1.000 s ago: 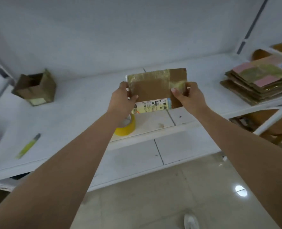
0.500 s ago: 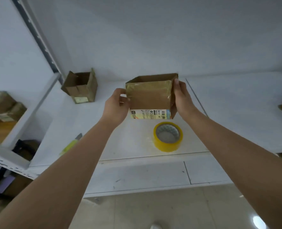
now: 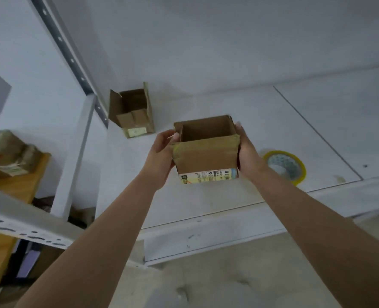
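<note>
Box [image 3: 206,158] held between left hand [image 3: 161,152] and right hand [image 3: 247,152].

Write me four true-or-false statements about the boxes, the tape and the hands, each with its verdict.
1. The left hand and right hand are on opposite sides of the box. True.
2. The box is sealed on top. False: its top is open.
3. The tape lies on the shelf right of the right hand. True.
4. The second box stands on the tape. False: it stands apart, at the back left.
</note>
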`<state>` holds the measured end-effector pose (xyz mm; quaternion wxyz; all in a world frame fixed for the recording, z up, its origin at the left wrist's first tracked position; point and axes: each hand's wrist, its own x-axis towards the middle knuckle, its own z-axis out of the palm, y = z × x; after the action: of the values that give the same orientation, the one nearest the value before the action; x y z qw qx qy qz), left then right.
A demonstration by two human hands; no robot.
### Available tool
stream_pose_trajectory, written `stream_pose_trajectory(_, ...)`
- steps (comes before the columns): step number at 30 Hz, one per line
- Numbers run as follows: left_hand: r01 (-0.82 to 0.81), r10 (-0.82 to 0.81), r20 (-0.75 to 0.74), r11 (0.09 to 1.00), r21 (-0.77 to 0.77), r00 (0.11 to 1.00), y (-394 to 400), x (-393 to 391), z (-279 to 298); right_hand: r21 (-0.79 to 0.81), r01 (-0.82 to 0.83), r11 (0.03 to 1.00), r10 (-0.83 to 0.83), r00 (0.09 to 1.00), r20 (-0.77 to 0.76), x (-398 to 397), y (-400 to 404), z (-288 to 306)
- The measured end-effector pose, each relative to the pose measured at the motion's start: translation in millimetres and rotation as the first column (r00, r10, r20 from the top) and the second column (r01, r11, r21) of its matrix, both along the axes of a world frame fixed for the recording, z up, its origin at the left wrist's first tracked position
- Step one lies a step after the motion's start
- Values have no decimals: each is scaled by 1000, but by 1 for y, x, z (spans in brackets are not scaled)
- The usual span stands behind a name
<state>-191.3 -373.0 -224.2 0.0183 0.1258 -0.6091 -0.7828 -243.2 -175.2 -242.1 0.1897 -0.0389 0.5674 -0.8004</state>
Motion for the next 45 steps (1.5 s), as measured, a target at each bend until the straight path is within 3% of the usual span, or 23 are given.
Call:
stream_pose_trajectory(2,56,-56,-34,998,-19,998,-10,5,-6,-26,26,999,-25,999,36,13,-10,-7)
stream_pose_trajectory(6,141,-145,-46,986,-88,988,-24,13,-23,108,205,973,-204,979,-23,32,-19,-24)
stream_pose_trajectory(9,204,-212,-46,969,-142,976,-27,20,-40,83,215,973,-215,977,-8,46,-16,-36)
stream_pose_trajectory(15,177,-181,-120,983,-43,976,-27,27,-50,41,217,975,-211,970,-120,55,-15,-37)
stream_pose_trajectory(20,160,-199,-143,956,-247,969,-25,29,-42,84,251,964,-225,944,-241,54,-13,-36)
stream_pose_trajectory(24,245,-274,-115,945,-217,955,-27,39,-43,123,332,935,-290,917,-273,58,-12,-38)
stream_pose_trajectory(27,271,-323,-135,913,-304,937,-30,45,-40,157,377,913,-319,898,-302,63,-15,-36)
stream_pose_trajectory(29,224,-287,-124,902,-369,950,-26,45,-39,180,408,895,-347,891,-292,65,-15,-33)
stream_pose_trajectory(32,64,-85,-40,924,-377,996,-19,37,-41,234,408,882,-352,903,-247,68,-10,-31)
stream_pose_trajectory(34,-13,19,11,905,-425,1000,-18,33,-43,314,359,879,-280,922,-268,72,-11,-29)
stream_pose_trajectory(36,-8,19,17,878,-478,1000,-17,30,-43,371,311,875,-201,931,-306,76,-11,-32)
stream_pose_trajectory(39,9,-33,-29,796,-606,999,-17,28,-38,393,286,874,-172,938,-300,76,-12,-36)
stream_pose_trajectory(41,-63,-79,-162,693,-718,984,-15,28,-28,393,286,874,-172,938,-301,76,-14,-36)
stream_pose_trajectory(43,-113,-240,-269,512,-851,933,-8,27,-22,389,287,876,-179,940,-292,77,-16,-34)
stream_pose_trajectory(45,1,-428,-88,204,-979,899,0,27,-21,416,315,853,-185,928,-324,77,-16,-33)
